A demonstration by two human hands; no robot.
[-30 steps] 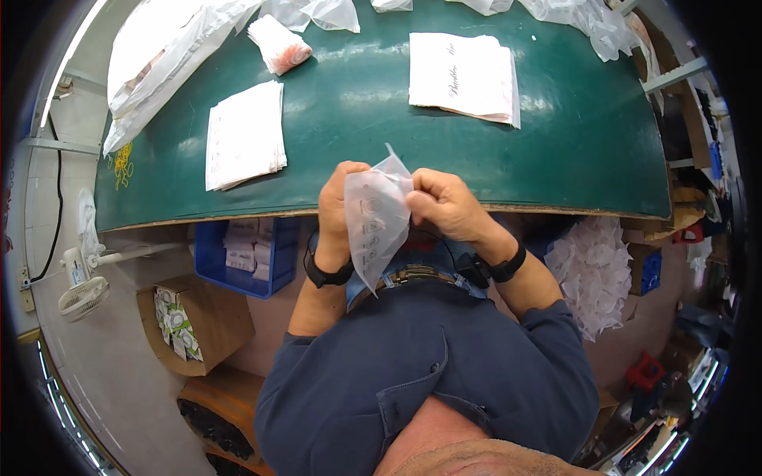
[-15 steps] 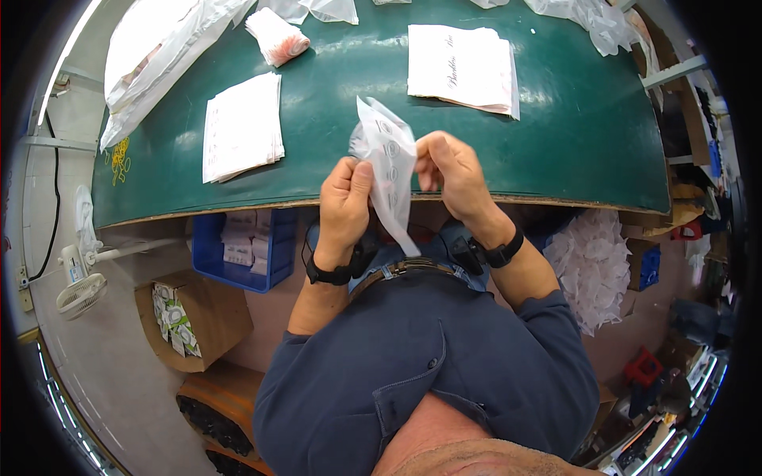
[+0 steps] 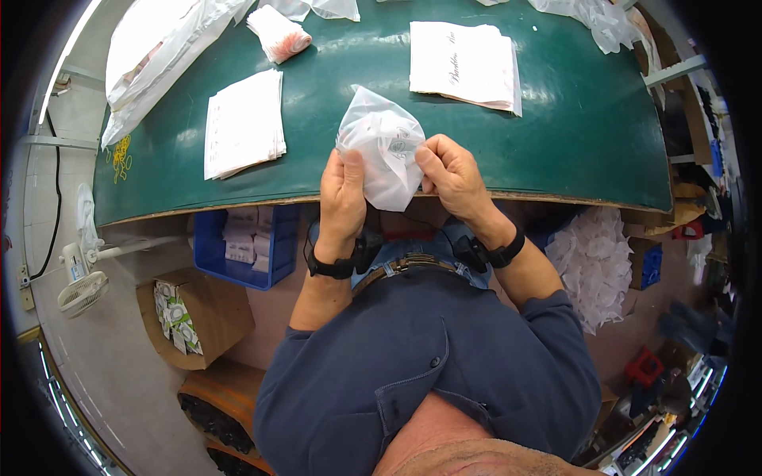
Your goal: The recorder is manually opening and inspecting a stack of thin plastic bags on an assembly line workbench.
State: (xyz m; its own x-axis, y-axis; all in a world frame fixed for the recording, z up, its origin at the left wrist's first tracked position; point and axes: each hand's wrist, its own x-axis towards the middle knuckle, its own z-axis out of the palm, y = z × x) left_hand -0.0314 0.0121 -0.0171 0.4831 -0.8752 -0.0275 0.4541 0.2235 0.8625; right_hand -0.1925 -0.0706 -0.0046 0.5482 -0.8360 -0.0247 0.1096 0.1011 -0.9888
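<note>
From my head view I measure from the left-hand white stack (image 3: 244, 125) on the green surface (image 3: 556, 151): the crumpled translucent bag (image 3: 385, 147) is held up to its right, its longer axis running roughly fore and aft, far end tipped left. The left hand (image 3: 343, 197), nearer the stack, has its fingers gripping the bag's left side; the right hand's (image 3: 459, 178) fingers pinch the opposite edge, farther from the stack.

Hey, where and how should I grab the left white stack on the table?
Probably pinch the left white stack by its near edge, coming from the person's side: it lies flat on the green table, with its layered edges facing that way.
</note>
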